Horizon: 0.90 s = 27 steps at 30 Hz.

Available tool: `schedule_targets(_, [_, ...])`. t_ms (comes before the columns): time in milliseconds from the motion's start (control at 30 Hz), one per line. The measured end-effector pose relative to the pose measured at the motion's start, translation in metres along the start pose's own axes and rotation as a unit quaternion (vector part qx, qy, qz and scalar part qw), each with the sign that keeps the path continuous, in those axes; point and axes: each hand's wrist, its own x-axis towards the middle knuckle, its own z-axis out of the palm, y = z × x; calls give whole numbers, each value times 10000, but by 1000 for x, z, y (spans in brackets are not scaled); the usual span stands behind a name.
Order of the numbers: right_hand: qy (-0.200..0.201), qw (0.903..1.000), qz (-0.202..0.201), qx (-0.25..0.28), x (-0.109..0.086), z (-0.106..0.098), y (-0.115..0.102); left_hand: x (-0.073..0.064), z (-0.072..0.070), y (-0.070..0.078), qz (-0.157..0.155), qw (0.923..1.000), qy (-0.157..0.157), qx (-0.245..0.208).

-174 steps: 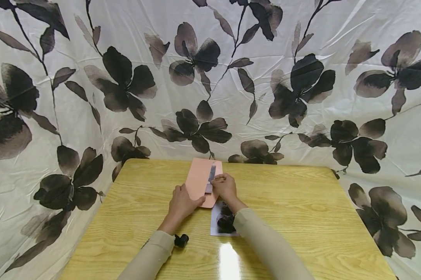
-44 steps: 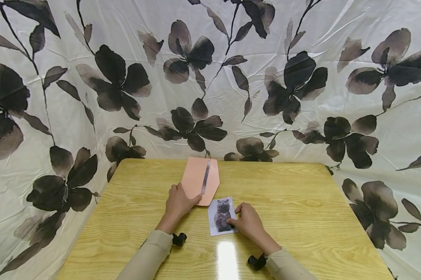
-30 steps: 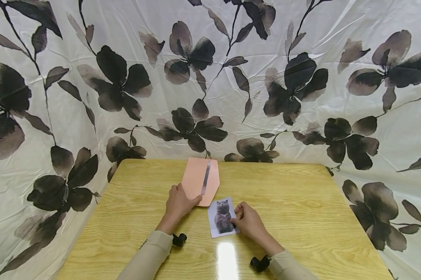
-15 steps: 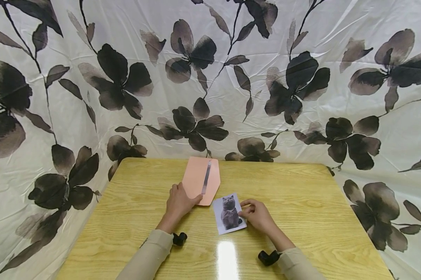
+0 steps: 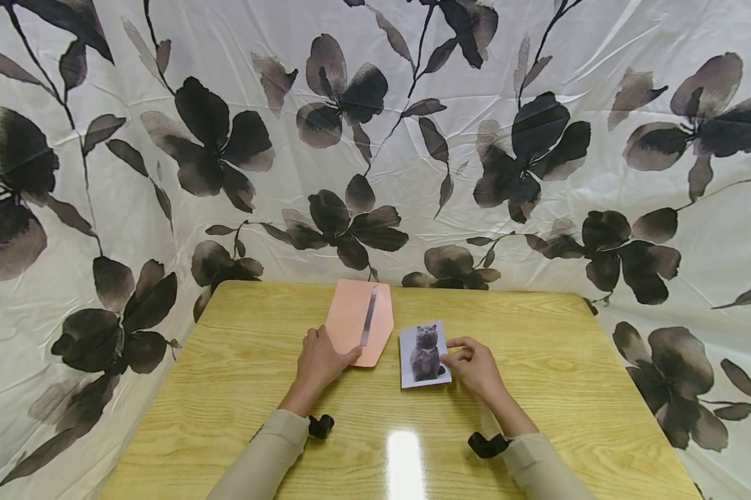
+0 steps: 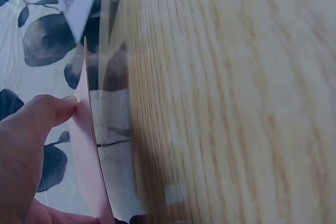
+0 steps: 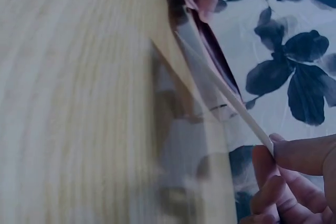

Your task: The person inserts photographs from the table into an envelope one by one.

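In the head view my left hand (image 5: pixel 319 357) grips the lower left of a flat pink card (image 5: pixel 344 319) with cut corners and a narrow dark strip down its right side. Its thumb lies on the face of the pink card (image 6: pixel 86 156) in the left wrist view, fingers behind the edge. To the right, my right hand (image 5: pixel 475 364) pinches the right edge of a small white card printed with a grey cat (image 5: pixel 424 357), raised over the table. Seen edge-on in the right wrist view, the cat card (image 7: pixel 247 119) sits between thumb and fingertips.
Both hands work over a yellow wood-grain table (image 5: pixel 238 396). Behind and beside it hangs a pale cloth (image 5: pixel 463 83) with dark flowers. A black wrist camera (image 5: pixel 321 426) shows at the left cuff, another black camera (image 5: pixel 486 445) at the right.
Earlier, my right hand was at the pink card's strip with a small pale piece. It then took the cat card by its right edge and moved it up and right; the left hand stayed.
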Motion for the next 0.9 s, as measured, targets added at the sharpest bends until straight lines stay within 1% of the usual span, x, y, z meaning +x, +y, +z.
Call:
schedule_targets(200, [232,9993,-128,280,11,4,-3,1,0,0,-13,10000,13,-17])
schedule_targets(433, [455,9970,-23,632,24,12,-8,0,-1,1,-31,10000,-57,-56])
schedule_targets(567, [548,9959,-15,719,32,17,-10,1,-1,1,-37,10000,-77,-36])
schedule_targets(700, [568,9952,-13,802,37,23,-13,0,-2,1,-39,10000,-51,-29])
schedule_targets(900, [514,9930,225,1037,47,32,-14,-1,-1,1,-35,10000,-18,-7])
